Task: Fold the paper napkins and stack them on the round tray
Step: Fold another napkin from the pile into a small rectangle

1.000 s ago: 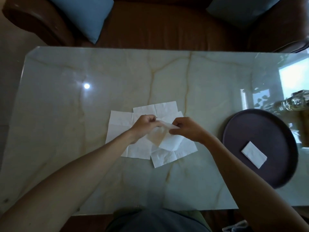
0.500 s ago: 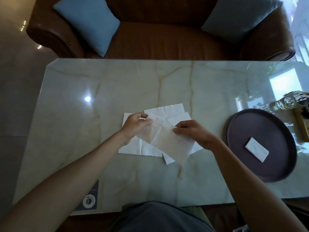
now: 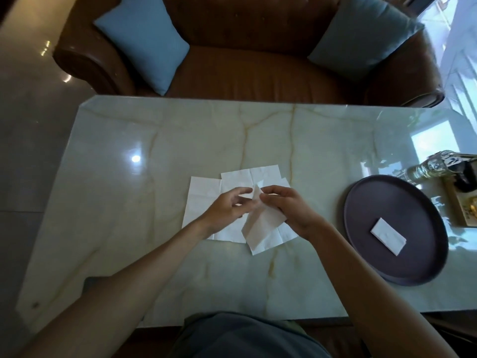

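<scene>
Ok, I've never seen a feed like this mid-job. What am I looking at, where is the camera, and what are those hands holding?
There is no machine here: a person works with bare hands, and the one camera sits on their head, looking forward and down. That is why both forearms come in from the bottom edge. The left hand and right hand meet over a marble table, pinching one half-folded napkin lifted between them. Under it lie several unfolded napkins, spread flat and overlapping. To the right is the dark round tray, with one folded napkin already on it. Behind the tray stands a glass bottle. Beyond the table is a brown sofa with blue cushions.
</scene>
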